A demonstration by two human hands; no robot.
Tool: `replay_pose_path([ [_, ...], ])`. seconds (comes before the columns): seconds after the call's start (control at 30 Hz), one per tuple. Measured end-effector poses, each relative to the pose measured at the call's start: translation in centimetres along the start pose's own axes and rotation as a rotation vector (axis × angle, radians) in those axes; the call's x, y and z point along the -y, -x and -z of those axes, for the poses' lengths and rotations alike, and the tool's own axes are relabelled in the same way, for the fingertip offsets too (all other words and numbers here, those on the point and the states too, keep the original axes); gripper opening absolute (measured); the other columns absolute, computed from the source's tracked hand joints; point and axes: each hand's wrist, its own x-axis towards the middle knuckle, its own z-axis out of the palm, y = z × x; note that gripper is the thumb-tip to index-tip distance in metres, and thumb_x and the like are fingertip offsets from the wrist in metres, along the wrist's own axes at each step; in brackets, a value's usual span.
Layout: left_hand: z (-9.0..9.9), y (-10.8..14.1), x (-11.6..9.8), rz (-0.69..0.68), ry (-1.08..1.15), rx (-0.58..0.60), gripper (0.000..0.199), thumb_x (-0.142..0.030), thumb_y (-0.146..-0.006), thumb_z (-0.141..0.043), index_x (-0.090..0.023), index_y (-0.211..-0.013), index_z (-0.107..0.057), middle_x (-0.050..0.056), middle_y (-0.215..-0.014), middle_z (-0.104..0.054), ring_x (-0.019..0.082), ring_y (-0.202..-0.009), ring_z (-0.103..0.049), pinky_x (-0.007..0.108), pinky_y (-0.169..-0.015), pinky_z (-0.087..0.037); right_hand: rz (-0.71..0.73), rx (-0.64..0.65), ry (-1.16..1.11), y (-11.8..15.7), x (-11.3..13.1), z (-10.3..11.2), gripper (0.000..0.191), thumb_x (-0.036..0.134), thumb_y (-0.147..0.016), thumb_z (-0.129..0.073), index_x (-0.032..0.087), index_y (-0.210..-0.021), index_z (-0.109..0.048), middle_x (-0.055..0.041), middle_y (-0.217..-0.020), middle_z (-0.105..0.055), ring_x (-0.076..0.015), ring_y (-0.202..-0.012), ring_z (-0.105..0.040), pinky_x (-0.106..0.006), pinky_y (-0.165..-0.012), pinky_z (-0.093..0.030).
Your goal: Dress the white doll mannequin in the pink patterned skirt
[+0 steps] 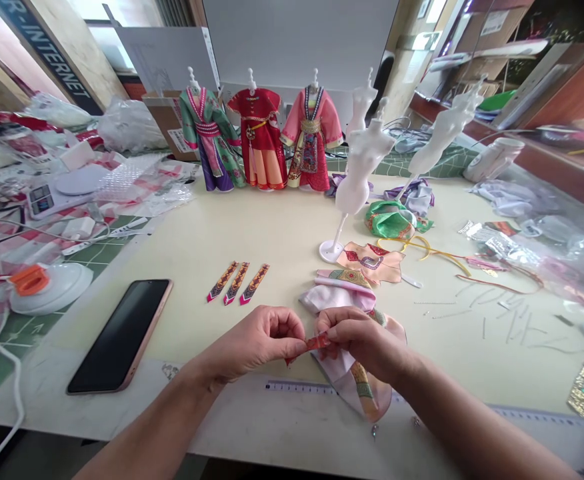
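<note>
Fingers of the left hand (pixel 257 341) and right hand (pixel 365 343) pinch a red fabric strip (pixel 318 342) above a doll garment (pixel 339 377) by the counter edge (pixel 142 428).

body | left forearm (pixel 157 420): bare, slim, tapering to the wrist | right forearm (pixel 477 427): bare, slim | left hand (pixel 255 343), right hand (pixel 367 343): bare, short-nailed

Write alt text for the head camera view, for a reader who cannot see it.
The left hand and right hand pinch a small red patterned fabric strip over a pale doll garment. Three miniature robes stand beyond on white forms; a phone lies left.
</note>
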Motion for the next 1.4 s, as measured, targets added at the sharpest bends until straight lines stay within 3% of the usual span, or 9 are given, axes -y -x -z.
replay_pose_path([
  [0.3, 0.2, -0.1, 0.2, 0.034, 0.047, 0.062, 0.022, -0.028, -0.075, -0.068, -0.019, -0.095, -0.067, -0.002, -0.068, -0.059, 0.009, -0.062, -0.052, 0.024, -0.061, -0.043, -0.076, -0.048, 0.221, 0.5, 1.5, -0.1, 0.007, 0.021, -0.076, -0.055, 0.018, -0.071, -0.058, 0.0030, -0.065, -0.060, -0.0104, -0.065, -0.052, -0.022, -0.062, -0.035],
  [0.5, -0.4, -0.2, 0.6, -0.024, 0.175, 0.098, 0.008, -0.022, -0.077, -0.065, -0.014, -0.079, -0.066, -0.001, -0.065, -0.058, 0.009, -0.059, -0.053, 0.024, -0.061, -0.046, -0.016, -0.102, 0.180, 0.6, 1.9, -0.7, 0.013, 0.031, -0.084, -0.054, 0.020, -0.084, -0.062, 0.0019, -0.073, -0.060, -0.0129, -0.069, -0.055, -0.026, -0.069, -0.043],
  [0.67, -0.9, -0.4, 0.6, -0.102, 0.412, -0.039, 0.012, -0.027, -0.081, -0.063, -0.016, -0.079, -0.059, 0.002, -0.069, -0.063, 0.013, -0.060, -0.058, 0.027, -0.057, -0.047, 0.148, -0.010, -0.109, -0.1, 0.2, -0.6, 0.034, 0.046, -0.092, -0.045, 0.020, -0.110, -0.055, -0.0042, -0.089, -0.065, -0.0182, -0.083, -0.063, -0.039, -0.088, -0.044],
  [0.8, -1.3, -0.2, 0.6, -0.135, 0.480, -0.220, 0.011, -0.026, -0.080, -0.064, -0.015, -0.079, -0.060, 0.003, -0.073, -0.066, 0.013, -0.062, -0.061, 0.025, -0.057, -0.047, 0.098, 0.041, -0.056, 0.1, 0.2, -1.0, 0.042, 0.042, -0.085, -0.061, 0.022, -0.120, -0.051, -0.0060, -0.108, -0.063, -0.0201, -0.109, -0.057, -0.039, -0.101, -0.037],
  [0.9, -1.3, -0.1, 0.4, -0.163, 0.511, -0.281, 0.010, -0.025, -0.080, -0.065, -0.016, -0.081, -0.062, 0.003, -0.077, -0.068, 0.013, -0.068, -0.063, 0.024, -0.061, -0.047, 0.108, 0.144, -0.030, 0.1, 0.1, -1.6, 0.041, 0.033, -0.078, -0.070, 0.020, -0.115, -0.056, -0.0053, -0.105, -0.063, -0.0194, -0.107, -0.056, -0.036, -0.097, -0.041],
  [1.0, -0.4, -0.2, -0.1, -0.208, 0.441, -0.311, 0.010, -0.026, -0.080, -0.064, -0.016, -0.080, -0.063, 0.003, -0.080, -0.068, 0.014, -0.070, -0.061, 0.028, -0.066, -0.049, 0.074, 0.151, 0.001, 0.0, -0.4, -1.9, 0.036, 0.031, -0.080, -0.068, 0.018, -0.110, -0.056, -0.0033, -0.091, -0.065, -0.0164, -0.092, -0.061, -0.033, -0.088, -0.045],
  [1.13, 1.8, -1.2, -1.4, -0.261, 0.143, -0.482, 0.013, -0.028, -0.076, -0.067, -0.016, -0.080, -0.069, 0.002, -0.080, -0.067, 0.012, -0.073, -0.059, 0.026, -0.072, -0.047, -0.006, 0.053, 0.040, 0.1, -0.4, -1.9, 0.034, 0.034, -0.083, -0.064, 0.017, -0.111, -0.054, -0.0042, -0.091, -0.066, -0.0161, -0.088, -0.062, -0.032, -0.084, -0.046],
  [1.3, 4.9, -3.9, -3.0, -0.238, 0.004, -0.550, 0.019, -0.030, -0.068, -0.071, -0.014, -0.078, -0.067, 0.002, -0.064, -0.063, 0.012, -0.057, -0.058, 0.027, -0.061, -0.048, -0.039, 0.018, 0.052, 0.1, -0.2, -1.8, 0.032, 0.037, -0.082, -0.065, 0.019, -0.107, -0.057, -0.0042, -0.094, -0.066, -0.0157, -0.087, -0.063, -0.031, -0.083, -0.046],
  [1.4, 7.1, -6.2, -3.3, -0.290, -0.034, -0.685, 0.020, -0.030, -0.064, -0.070, -0.014, -0.075, -0.064, 0.003, -0.066, -0.065, 0.015, -0.059, -0.062, 0.030, -0.061, -0.051, -0.025, 0.012, 0.044, -0.1, -0.6, -1.7, 0.031, 0.038, -0.082, -0.065, 0.019, -0.105, -0.058, -0.0041, -0.093, -0.067, -0.0149, -0.085, -0.063, -0.031, -0.082, -0.046],
])
